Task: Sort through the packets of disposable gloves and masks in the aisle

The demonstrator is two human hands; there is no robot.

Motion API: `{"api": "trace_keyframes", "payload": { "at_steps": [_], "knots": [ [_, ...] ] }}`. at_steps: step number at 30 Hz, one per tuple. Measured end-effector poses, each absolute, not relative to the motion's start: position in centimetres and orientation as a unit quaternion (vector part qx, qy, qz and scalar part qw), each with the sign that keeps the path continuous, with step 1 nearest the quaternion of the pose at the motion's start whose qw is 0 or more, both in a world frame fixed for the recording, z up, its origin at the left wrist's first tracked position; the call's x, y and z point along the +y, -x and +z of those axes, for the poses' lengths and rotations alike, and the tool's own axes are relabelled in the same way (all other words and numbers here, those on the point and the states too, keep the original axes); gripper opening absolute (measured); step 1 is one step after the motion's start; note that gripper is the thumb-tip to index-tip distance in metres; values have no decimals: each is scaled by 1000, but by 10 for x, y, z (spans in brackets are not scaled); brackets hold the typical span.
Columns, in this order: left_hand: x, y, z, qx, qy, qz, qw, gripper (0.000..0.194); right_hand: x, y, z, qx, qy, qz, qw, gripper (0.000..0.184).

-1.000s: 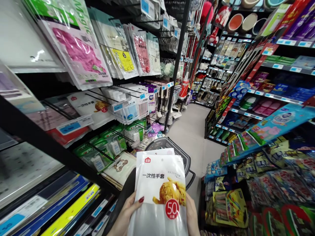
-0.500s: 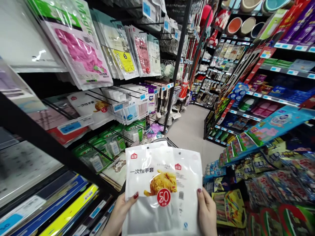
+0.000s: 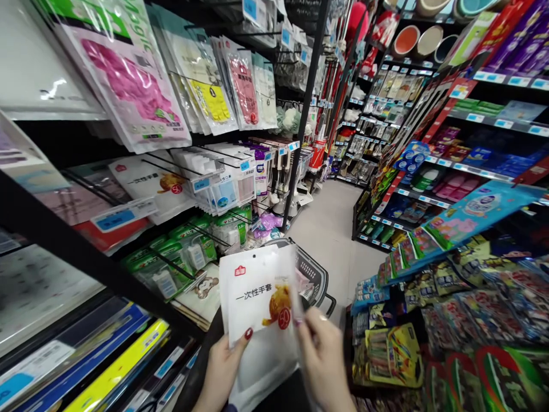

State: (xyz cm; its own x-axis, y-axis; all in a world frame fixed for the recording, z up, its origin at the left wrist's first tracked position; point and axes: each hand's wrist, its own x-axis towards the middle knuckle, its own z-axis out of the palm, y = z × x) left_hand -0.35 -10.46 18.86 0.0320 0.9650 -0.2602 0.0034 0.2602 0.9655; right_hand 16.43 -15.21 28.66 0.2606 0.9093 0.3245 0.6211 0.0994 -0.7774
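Observation:
White flat packets of disposable gloves (image 3: 261,315), printed with fried chicken and a red 50 circle, are held upright in front of me, stacked almost one over the other. My left hand (image 3: 225,366) is closed on their left edge, thumb lying on the front. At the right edge my right hand (image 3: 323,355), smeared a little by motion, pinches the packets with bent fingers. Another packet of the same kind (image 3: 150,183) hangs on the rack to the left. Behind the held packets stands a dark shopping basket (image 3: 315,274), partly hidden by them.
To the left, hooks carry pink rubber gloves in a bag (image 3: 132,86), yellow gloves (image 3: 210,102) and green packs (image 3: 193,243). A black rack post (image 3: 305,109) rises beside the aisle floor (image 3: 332,223). Snack bags (image 3: 392,355) and stocked shelves line the right side.
The two fanned-out packets have been brought together into one stack, now tilted. My right hand has moved left and inward, and the basket behind has come into view.

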Motion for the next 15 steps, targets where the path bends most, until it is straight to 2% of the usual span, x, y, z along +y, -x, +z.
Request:
{"api": "trace_keyframes", "payload": {
  "at_steps": [4, 8, 10, 13, 15],
  "knots": [
    [-117, -8, 182, 539, -355, 448, 619, 62, -125, -104, 257, -653, 680, 124, 310, 19],
    [-123, 5, 172, 520, -237, 482, 664, 61, -127, -84, 245, -688, 669, 119, 254, 15],
    [-122, 13, 171, 510, -238, 470, 680, 56, -129, -88, 246, -702, 631, 179, 279, 17],
    [-117, 20, 172, 482, -297, 433, 701, 48, -130, -104, 252, -660, 589, 280, 372, 19],
    [-113, 22, 172, 466, -323, 419, 709, 43, -129, -121, 254, -613, 593, 300, 427, 19]
  ]
}}
